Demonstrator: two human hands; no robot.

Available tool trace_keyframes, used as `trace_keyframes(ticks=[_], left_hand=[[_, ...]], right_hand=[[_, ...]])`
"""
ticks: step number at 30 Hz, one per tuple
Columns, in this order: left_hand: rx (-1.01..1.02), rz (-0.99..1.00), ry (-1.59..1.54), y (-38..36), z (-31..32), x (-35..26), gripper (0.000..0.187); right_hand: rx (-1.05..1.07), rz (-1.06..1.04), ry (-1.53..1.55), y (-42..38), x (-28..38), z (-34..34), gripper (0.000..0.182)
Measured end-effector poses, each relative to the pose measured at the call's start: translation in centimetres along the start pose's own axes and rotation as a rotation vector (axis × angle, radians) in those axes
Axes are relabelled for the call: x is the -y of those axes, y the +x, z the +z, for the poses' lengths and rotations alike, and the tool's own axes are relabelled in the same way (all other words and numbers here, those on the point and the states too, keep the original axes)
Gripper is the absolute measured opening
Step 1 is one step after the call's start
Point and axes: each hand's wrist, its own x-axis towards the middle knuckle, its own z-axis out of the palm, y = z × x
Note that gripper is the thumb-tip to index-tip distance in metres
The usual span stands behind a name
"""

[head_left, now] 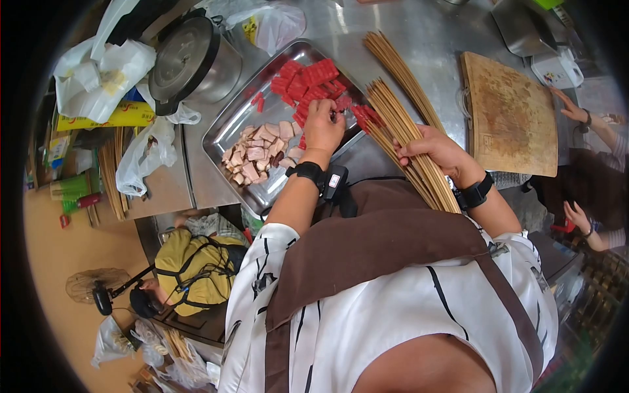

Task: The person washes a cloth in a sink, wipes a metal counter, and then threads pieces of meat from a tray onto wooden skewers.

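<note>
Mid-skewering: left hand (pixel 324 128) pinches a red meat piece (pixel 341 116) over the steel tray (pixel 226 128); right hand (pixel 436 147) grips bamboo skewers (pixel 413 157) beside it. Next: more meat.

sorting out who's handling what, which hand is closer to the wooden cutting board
The right hand. It grips the bundle of skewers just left of the cutting board in the picture. The left hand is farther off, over the metal tray by the red meat.

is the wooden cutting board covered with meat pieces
No, the wooden cutting board is bare of meat; the red and pale meat pieces lie in the metal tray by the left hand.
</note>
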Motion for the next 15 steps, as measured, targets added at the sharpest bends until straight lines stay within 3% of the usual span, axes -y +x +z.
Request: trace_keyframes(ticks=[5, 11, 15], left_hand=[[-0.033, 0.043, 0.100, 0.32, 0.19, -0.71, 0.015], [0.066, -0.054, 0.137, 0.37, 0.03, -0.63, 0.017], [0.027, -0.053, 0.152, 0.31, 0.16, -0.41, 0.016]], right_hand=[[-0.004, 0.005, 0.009, 0.06, -0.01, 0.08, 0.022], [-0.004, -0.002, 0.003, 0.11, -0.03, 0.16, 0.022], [0.012, -0.011, 0.005, 0.41, -0.36, -0.11, 0.022]])
